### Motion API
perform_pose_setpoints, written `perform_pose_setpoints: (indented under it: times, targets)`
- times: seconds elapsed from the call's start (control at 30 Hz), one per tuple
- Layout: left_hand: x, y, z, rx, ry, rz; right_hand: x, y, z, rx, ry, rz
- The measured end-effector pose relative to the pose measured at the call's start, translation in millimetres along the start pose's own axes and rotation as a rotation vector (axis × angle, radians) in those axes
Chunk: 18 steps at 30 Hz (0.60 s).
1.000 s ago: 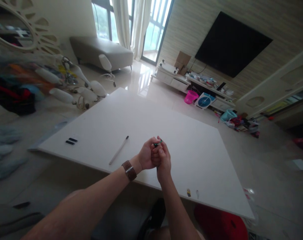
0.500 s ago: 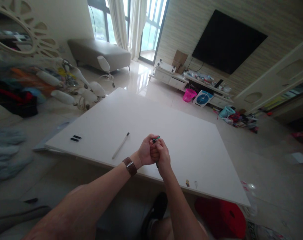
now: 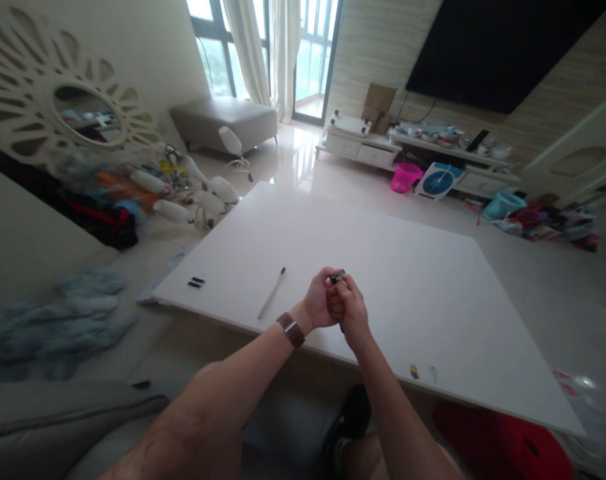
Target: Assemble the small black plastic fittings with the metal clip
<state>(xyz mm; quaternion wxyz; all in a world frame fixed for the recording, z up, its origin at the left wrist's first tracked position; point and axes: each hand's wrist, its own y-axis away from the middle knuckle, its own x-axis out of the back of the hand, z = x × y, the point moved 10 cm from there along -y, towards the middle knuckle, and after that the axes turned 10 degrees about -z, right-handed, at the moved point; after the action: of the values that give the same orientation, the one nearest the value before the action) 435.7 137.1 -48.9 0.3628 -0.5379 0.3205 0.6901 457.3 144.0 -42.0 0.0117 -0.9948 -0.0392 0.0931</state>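
Note:
My left hand point(image 3: 317, 301), with a brown watch strap at its wrist, and my right hand point(image 3: 355, 312) are closed together above the near part of the white tabletop point(image 3: 407, 280). Between them they grip a slim black and green object point(image 3: 337, 275). Its green end shows above the fingers and a dark end pokes out below; the middle is hidden, so its kind cannot be made out. Left of my hands lies a thin pale stick with a dark tip point(image 3: 271, 293). Farther left are two short black pieces point(image 3: 196, 283), side by side.
Near the front edge at right lie a small yellow and dark item point(image 3: 414, 371) and a small clear piece point(image 3: 433, 373). A red stool-like object point(image 3: 503, 440) is under that edge. A lamp with white shades point(image 3: 223, 190) stands beyond the table's left side.
The camera view has turned left, so everything sits farther right in the picture. My hands keep nearly the same closed grip on the black and green object.

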Motion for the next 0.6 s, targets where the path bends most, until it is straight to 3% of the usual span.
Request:
perform_pose_setpoints:
  times: [0.3,0.6]
  targets:
    - [4,-11,2,0.016,0.025,-0.020,6,-7,-3,-0.028,0.037,0.035]
    - [6,1,-3,0.003,0.014,0.001,0,1,-2,-0.006,0.070,0.020]
